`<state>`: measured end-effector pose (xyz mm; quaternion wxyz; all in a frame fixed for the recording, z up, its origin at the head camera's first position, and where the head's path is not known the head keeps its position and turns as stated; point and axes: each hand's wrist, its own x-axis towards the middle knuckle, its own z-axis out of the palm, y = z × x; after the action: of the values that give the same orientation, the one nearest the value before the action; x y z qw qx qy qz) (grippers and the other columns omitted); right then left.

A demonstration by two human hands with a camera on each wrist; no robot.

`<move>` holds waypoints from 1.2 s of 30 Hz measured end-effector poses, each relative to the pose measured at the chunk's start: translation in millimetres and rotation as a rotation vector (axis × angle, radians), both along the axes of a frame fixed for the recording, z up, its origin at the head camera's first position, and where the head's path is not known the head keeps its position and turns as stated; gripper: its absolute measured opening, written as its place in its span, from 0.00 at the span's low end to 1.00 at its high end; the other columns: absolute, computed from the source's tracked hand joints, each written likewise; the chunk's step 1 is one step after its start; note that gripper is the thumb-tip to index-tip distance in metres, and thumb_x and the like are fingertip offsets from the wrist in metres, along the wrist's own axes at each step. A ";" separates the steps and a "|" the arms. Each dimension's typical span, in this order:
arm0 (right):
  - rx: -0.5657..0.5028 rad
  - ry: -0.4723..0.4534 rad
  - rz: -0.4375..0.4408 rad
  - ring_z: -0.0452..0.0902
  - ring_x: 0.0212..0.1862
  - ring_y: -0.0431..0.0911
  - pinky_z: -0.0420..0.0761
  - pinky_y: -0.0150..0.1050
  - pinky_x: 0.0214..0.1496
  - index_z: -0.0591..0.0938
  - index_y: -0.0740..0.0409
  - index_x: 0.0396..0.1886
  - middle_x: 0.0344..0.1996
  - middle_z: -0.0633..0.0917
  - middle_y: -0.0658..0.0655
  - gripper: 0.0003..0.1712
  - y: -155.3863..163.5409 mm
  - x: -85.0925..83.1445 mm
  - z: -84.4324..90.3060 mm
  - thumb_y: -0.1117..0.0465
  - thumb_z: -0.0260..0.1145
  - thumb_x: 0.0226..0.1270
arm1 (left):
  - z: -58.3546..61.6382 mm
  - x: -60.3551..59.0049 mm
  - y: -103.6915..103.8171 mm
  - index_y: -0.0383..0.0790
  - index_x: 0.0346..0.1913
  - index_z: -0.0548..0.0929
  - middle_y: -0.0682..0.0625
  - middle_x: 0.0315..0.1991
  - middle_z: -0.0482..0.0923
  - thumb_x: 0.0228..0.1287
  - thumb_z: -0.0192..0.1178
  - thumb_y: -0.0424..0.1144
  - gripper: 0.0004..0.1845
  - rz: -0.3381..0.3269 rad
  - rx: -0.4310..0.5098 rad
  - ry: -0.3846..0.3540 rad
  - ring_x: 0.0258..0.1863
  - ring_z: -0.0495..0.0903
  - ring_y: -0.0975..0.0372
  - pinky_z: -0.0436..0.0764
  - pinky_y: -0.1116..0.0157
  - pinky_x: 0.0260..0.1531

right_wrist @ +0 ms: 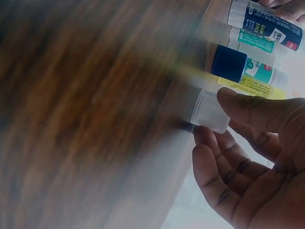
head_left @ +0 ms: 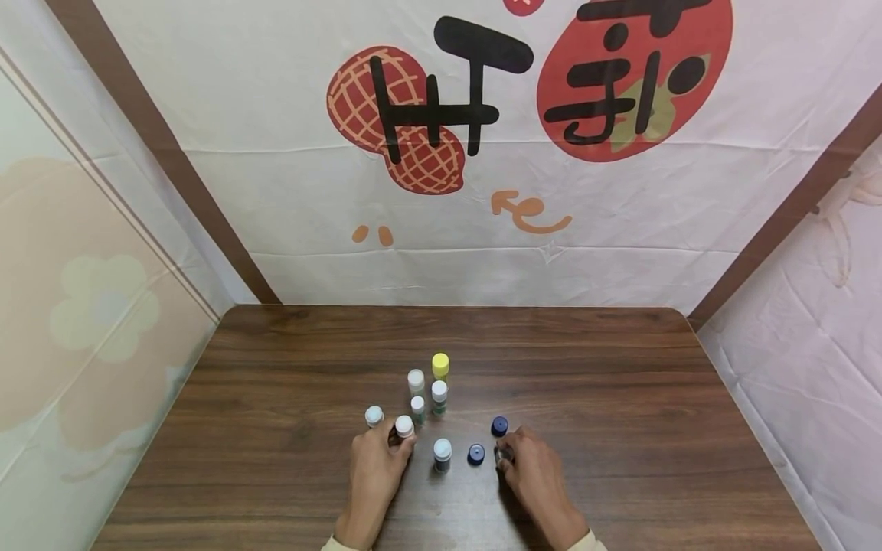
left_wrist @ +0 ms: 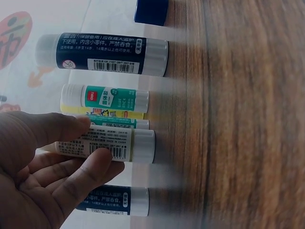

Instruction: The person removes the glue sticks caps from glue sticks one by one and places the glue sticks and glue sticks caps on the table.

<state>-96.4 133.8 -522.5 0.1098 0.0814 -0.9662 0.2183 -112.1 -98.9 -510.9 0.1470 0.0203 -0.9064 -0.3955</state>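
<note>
Brown tabletop (head_left: 620, 383), printed white backdrop (head_left: 289, 176), probably cloth, glue sticks (head_left: 439, 395)

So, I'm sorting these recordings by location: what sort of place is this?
Probably a makeshift tabletop booth, likely indoors: a wood-grain table stands against a printed cloth backdrop, more cloth hangs at both sides, and small glue sticks stand on the tabletop.

Room beyond blue caps (head_left: 499, 427), glue sticks (head_left: 439, 394) leftward
</note>
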 end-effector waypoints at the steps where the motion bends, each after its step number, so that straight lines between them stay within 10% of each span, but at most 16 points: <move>1: 0.001 0.004 0.000 0.79 0.29 0.45 0.77 0.40 0.27 0.84 0.53 0.28 0.27 0.80 0.47 0.14 -0.1 0.1 0.1 0.68 0.78 0.39 | 0.0 0.0 -0.1 0.35 0.30 0.85 0.44 0.27 0.85 0.42 0.75 0.26 0.11 0.001 -0.001 0.001 0.28 0.85 0.56 0.82 0.59 0.27; 36: 0.006 -0.016 -0.007 0.80 0.29 0.45 0.77 0.41 0.27 0.85 0.53 0.33 0.31 0.84 0.49 0.15 -1.3 -1.7 11.2 0.63 0.79 0.43 | -2.1 -0.1 -3.7 0.36 0.31 0.85 0.45 0.27 0.85 0.41 0.75 0.28 0.12 -0.003 -0.030 0.035 0.29 0.85 0.55 0.81 0.56 0.28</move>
<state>-98.1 132.5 -511.4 0.1027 0.0765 -0.9680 0.2157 -112.1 -102.5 -513.0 0.1623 0.0097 -0.9095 -0.3826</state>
